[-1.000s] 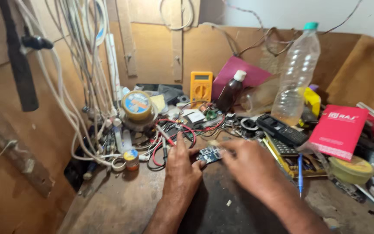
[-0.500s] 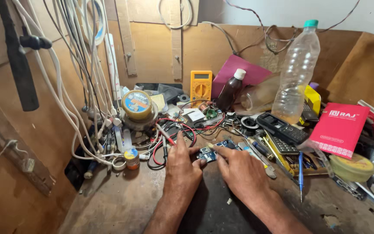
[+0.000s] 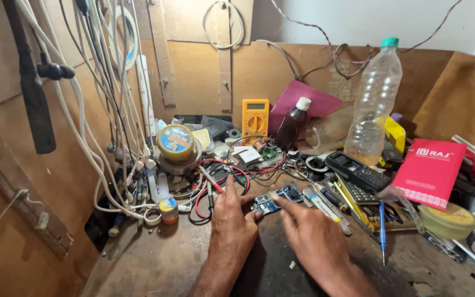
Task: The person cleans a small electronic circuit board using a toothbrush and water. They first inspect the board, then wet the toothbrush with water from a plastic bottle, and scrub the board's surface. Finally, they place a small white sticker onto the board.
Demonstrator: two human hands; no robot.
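A small blue circuit board [image 3: 273, 200] lies flat on the worn wooden bench [image 3: 155, 264], right between the two hands. The left hand [image 3: 232, 217] rests palm down just to the board's left, its forefinger stretched forward and its thumb bent in against the board's near left corner, so the hand braces rather than grips it. The right hand [image 3: 310, 236] lies palm down just to the board's near right, its fingers loosely together and the forefinger laid out so that its tip touches the board's near edge; nothing is pinched in it.

Just beyond the left hand's forefinger runs a tangle of red and black leads [image 3: 218, 184], and further left of that hand stands a small round tin [image 3: 167, 209] with a larger solder spool [image 3: 175, 142] behind it. White cables [image 3: 105, 110] hang down the wall on that side. Beyond the board, well ahead of both hands, a yellow multimeter [image 3: 255, 118] leans against the back panel beside a dark brown bottle [image 3: 293, 124]. To the right of the right hand lie tweezers and small tools [image 3: 325, 206], a blue pen [image 3: 382, 231], a black phone handset [image 3: 357, 171], a clear plastic bottle [image 3: 374, 104] standing upright, and a red booklet [image 3: 429, 171].
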